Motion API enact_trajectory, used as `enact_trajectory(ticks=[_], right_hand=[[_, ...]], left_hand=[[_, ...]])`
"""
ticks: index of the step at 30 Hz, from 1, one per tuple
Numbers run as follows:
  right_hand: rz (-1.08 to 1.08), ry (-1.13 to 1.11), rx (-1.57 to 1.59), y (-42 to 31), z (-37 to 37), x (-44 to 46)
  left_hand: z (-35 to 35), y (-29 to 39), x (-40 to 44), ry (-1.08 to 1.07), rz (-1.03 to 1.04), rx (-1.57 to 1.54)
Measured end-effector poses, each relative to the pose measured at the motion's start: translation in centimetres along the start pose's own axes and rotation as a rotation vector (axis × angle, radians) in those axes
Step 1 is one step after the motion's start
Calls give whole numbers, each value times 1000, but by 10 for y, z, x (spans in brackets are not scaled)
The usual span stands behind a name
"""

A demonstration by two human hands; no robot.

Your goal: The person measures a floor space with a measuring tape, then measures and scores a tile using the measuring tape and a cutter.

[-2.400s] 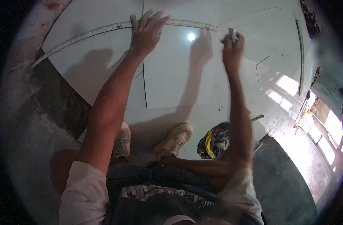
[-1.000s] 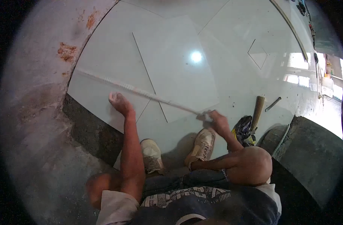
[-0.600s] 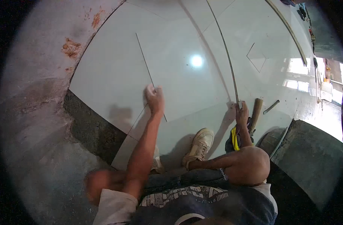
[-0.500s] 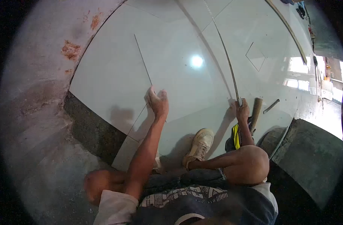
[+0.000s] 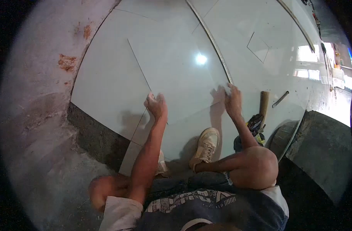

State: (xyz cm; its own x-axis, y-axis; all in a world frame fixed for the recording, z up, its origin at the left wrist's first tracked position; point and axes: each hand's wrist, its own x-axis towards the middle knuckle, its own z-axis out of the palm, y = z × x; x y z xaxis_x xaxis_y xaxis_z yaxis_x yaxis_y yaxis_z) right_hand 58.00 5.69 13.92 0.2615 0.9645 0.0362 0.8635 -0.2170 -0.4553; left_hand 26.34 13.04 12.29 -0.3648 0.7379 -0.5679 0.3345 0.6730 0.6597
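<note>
My left hand (image 5: 157,106) rests low over the large pale glossy tile (image 5: 102,73), its fingers curled together beside a thin dark line (image 5: 138,63) that runs under it. Whether anything is between those fingers cannot be made out. My right hand (image 5: 233,102) grips the near end of a long thin metal strip (image 5: 210,35). The strip lies slanting away across the tiles to the top of the view, and its flat face shows.
Right of my right arm lie a wooden handle (image 5: 263,106), a dark bundle (image 5: 254,125) and a short dark bar (image 5: 280,99). Another long strip (image 5: 299,26) lies farther right. A stained wall (image 5: 48,69) borders the left. My shoe (image 5: 206,144) stands on the tiles.
My right hand has moved left and away from me, turning the strip so its flat side shows. The strip has shifted left. My left hand has barely moved.
</note>
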Motion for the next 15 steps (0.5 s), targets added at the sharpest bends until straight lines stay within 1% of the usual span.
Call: enact_trajectory(ticks=[1,4,6,7,9,10,11,12,13,15], right_hand=[[-26,-68,7,7,21,3],[3,-110,22,-16,44,3],[102,-166,42,-43,39,5],[157,-195,50,-52,34,4],[217,-68,161,-37,41,5],[246,2,218,-35,37,12],[340,-142,259,-30,28,22],[311,-95,240,-16,36,21],[282,-56,221,7,57,14],[380,-133,307,13,64,12]], left_hand=[[0,2,0,-1,-18,-8],[2,1,0,6,-55,2],[3,-3,0,19,-58,50],[2,-5,1,3,-64,-19],[-1,-7,6,-38,-68,-155],[2,-18,11,-39,-45,-174],[4,-28,16,-38,-21,-195],[5,-33,21,-34,3,-217],[2,-31,23,-30,-6,-169],[-5,-29,27,-15,-40,-78]])
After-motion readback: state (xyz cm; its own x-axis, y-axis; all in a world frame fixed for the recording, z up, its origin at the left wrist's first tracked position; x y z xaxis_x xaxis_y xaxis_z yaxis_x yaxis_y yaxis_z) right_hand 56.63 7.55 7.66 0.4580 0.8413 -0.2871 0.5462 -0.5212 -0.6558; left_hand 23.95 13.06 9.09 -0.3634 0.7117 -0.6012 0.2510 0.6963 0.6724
